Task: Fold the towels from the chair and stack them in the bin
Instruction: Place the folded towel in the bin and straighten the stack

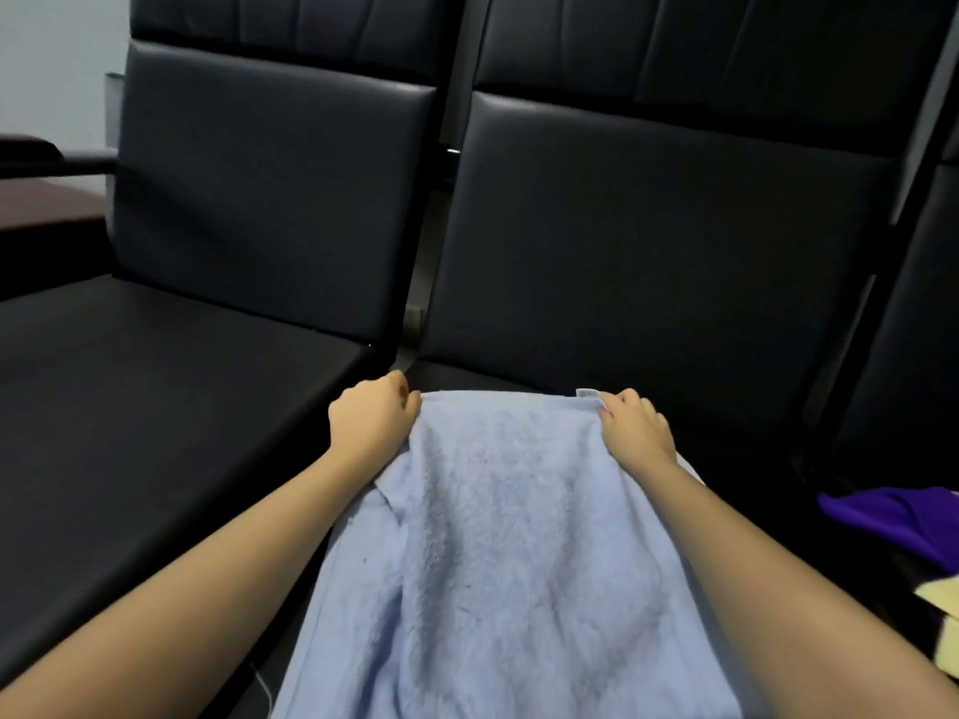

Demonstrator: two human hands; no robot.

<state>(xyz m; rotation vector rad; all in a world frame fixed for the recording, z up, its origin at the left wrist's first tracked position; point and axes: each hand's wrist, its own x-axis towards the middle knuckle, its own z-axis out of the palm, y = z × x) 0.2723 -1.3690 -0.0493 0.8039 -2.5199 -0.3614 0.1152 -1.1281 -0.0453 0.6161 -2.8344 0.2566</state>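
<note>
Blue terry towel (508, 537) is lying over the seat of the black chair (648, 251), trailing toward me. I am pinching its far corners with left hand (371, 417) and right hand (635, 430), fingers clamped on the hem, likely keeping that edge taut for folding.

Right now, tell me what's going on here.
A person grips the far edge of a light blue towel, left hand and right hand at its two corners. It lies spread toward the camera on a black chair. A purple cloth and a pale yellow cloth sit at the right. No bin shows.
</note>
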